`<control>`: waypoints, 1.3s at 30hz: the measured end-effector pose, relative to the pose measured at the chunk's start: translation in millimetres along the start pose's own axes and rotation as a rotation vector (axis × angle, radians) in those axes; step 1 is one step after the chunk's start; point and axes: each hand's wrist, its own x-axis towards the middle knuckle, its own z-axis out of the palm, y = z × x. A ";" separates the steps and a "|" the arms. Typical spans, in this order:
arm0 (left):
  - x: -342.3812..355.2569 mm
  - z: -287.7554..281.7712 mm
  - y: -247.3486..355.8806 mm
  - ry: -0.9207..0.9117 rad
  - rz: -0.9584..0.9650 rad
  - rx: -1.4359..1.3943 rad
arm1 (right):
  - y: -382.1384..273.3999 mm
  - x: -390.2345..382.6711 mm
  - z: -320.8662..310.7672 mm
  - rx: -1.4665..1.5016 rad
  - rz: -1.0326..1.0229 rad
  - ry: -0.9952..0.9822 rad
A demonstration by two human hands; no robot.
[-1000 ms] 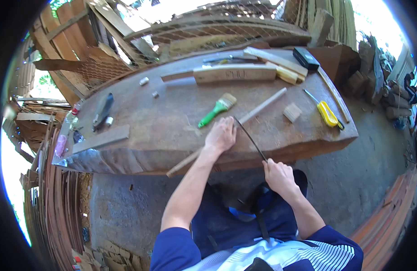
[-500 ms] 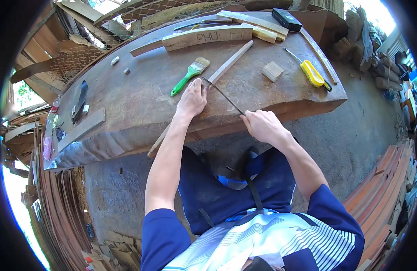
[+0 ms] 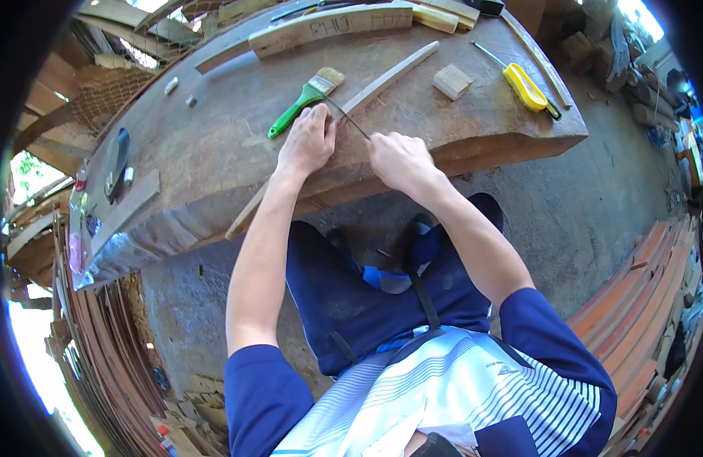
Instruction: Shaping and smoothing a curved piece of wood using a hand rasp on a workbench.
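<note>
A long, thin wooden strip (image 3: 388, 78) lies slantwise across the thick wooden table (image 3: 222, 137), its near end jutting past the front edge. My left hand (image 3: 309, 141) is closed over the strip's middle and presses it against the tabletop. In my right hand (image 3: 401, 160) is a thin dark metal blade (image 3: 354, 124), gripped at its near end; its exact kind is unclear. The blade crosses the strip just beside my left fingers. Right behind the left hand lies a paintbrush (image 3: 299, 105) with a green handle, close to the blade's far tip.
To the right are a small wooden block (image 3: 452, 81) and a yellow-handled tool (image 3: 525, 87) with a thin metal shaft. Wood pieces (image 3: 332, 30) line the back. A dark curved object (image 3: 117, 164) and a flat board (image 3: 129, 209) lie left. Planks (image 3: 625, 305) are stacked on the floor at right.
My right hand has pushed forward and left, closer to my left hand, so less of the blade shows. The left hand still holds the strip. The whole view has shifted slightly.
</note>
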 end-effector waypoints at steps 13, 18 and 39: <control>-0.8 3.3 8.8 -0.055 -0.012 -0.029 | -3.4 17.1 2.6 -0.037 0.039 0.002; -3.3 0.8 6.2 -0.006 0.008 0.064 | -7.6 -12.4 8.3 -0.029 0.042 0.049; -9.4 4.9 -2.2 -0.031 0.025 0.088 | 1.3 -112.0 6.6 -0.103 0.139 0.024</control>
